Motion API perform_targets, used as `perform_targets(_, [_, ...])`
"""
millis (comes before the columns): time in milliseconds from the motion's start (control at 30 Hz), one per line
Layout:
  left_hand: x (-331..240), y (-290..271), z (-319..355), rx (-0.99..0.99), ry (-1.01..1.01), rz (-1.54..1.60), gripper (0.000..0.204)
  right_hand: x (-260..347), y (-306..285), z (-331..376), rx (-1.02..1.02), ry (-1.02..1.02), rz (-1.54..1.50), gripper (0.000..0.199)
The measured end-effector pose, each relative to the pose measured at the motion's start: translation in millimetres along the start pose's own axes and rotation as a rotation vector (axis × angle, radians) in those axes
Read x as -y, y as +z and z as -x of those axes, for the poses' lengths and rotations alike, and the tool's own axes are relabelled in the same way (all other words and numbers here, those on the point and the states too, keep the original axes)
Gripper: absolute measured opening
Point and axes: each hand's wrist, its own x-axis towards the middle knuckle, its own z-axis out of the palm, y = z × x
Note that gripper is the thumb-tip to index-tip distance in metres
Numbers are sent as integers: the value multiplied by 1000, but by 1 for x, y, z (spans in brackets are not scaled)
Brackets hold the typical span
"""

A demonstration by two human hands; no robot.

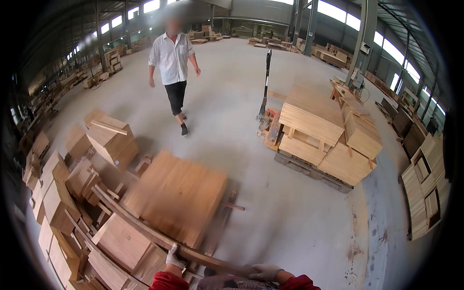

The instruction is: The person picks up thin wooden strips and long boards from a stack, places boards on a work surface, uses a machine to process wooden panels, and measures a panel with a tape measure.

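Both my hands wear pale work gloves and grip a long, narrow wooden strip point(145, 227) that runs from the lower middle up and to the left. My left hand point(174, 257) closes over it near my body. My right hand point(265, 271) holds its near end at the bottom edge. The strip lies across a stack of square wooden boards point(176, 195) and other board piles just in front of me. Red sleeves show at the bottom of the view.
Stacks of wooden panels point(108, 135) crowd the left side. A pallet with more wooden stacks point(324, 140) stands to the right, a pallet jack point(265, 92) at its far side. A person in a white shirt point(172, 63) walks on the concrete floor beyond.
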Motion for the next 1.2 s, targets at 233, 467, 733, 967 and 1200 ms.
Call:
perform_targets(233, [-21, -42, -4, -5, 171, 54, 19, -2, 3, -49, 99, -136, 88, 55])
perform_targets(467, [-27, -82, -5, 68, 134, 100, 23, 15, 9, -46, 70, -168, 124, 52])
perform_targets(733, [-13, -110, -3, -34, 187, -2, 25, -7, 27, -59, 159, -148, 137, 57])
perform_targets(967, [-11, -121, -14, -52, 177, -7, 26, -33, 47, -78, 160, -142, 94, 67])
perform_targets(1200, [-18, -149, -17, -49, 165, -13, 24, -44, 54, -86, 346, -107, -31, 66])
